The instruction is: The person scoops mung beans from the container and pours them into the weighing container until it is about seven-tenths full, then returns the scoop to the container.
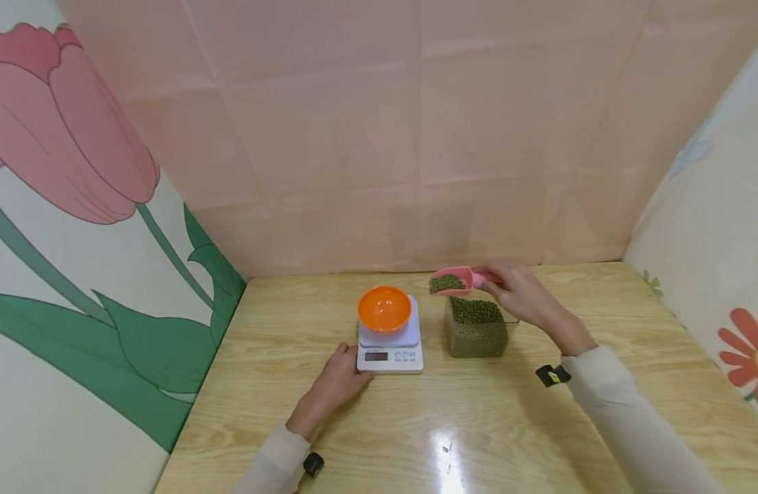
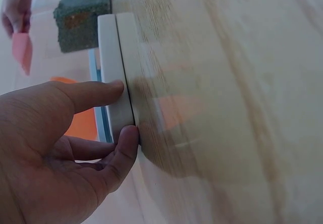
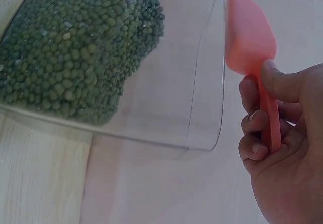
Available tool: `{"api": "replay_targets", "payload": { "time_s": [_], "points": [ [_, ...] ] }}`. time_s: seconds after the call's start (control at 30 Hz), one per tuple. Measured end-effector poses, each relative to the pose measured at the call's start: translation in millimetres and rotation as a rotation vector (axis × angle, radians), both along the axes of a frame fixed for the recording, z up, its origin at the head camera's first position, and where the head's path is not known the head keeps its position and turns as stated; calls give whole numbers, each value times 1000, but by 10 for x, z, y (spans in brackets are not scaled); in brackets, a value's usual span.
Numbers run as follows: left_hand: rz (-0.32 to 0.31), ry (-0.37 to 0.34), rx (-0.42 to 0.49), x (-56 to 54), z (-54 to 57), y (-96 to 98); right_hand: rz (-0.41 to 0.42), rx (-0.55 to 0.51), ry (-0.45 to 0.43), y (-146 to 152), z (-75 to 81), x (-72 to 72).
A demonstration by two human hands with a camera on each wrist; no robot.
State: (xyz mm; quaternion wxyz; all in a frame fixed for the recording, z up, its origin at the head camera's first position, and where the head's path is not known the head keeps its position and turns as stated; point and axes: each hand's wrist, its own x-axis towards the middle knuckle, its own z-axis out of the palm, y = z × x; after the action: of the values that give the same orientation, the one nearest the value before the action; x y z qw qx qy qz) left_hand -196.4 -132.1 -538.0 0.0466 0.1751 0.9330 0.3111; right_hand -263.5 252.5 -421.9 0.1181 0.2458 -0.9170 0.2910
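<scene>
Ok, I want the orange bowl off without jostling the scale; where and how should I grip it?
By the rim of the orange bowl, pinched inside and out, probably from its left: the open bowl widens upward, putting that rim above the white scale, while the loaded pink scoop is held out on the right.

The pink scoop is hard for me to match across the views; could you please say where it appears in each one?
Head: pink scoop just right of centre, in the right hand.
Left wrist: scoop near the left edge, upper part, small.
Right wrist: scoop toward the upper right, in the same hand.
Shared landmark: the clear container of green beans, visible in all three.
</scene>
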Motion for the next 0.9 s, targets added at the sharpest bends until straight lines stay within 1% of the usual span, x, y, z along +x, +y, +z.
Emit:
{"api": "replay_targets", "payload": {
  "time_s": [0.27, 0.37, 0.63, 0.8, 0.9],
  "points": [
    [2, 12, -3, 6, 3, 11, 23, -15, -41, -91, 25, -19],
    [7, 13, -5, 5, -4, 14, 29, -12, -39, -125, 28, -23],
    [15, 13, -6, 11, -7, 8, 62, -19, 0, -231, 31, -38],
    [11, 11, 1, 6, -9, 10, 73, -22, -20, -297, 22, -59],
    [1, 23, 5, 6, -13, 11, 79, -19, -31, -336, 9, -74]
  ]
}}
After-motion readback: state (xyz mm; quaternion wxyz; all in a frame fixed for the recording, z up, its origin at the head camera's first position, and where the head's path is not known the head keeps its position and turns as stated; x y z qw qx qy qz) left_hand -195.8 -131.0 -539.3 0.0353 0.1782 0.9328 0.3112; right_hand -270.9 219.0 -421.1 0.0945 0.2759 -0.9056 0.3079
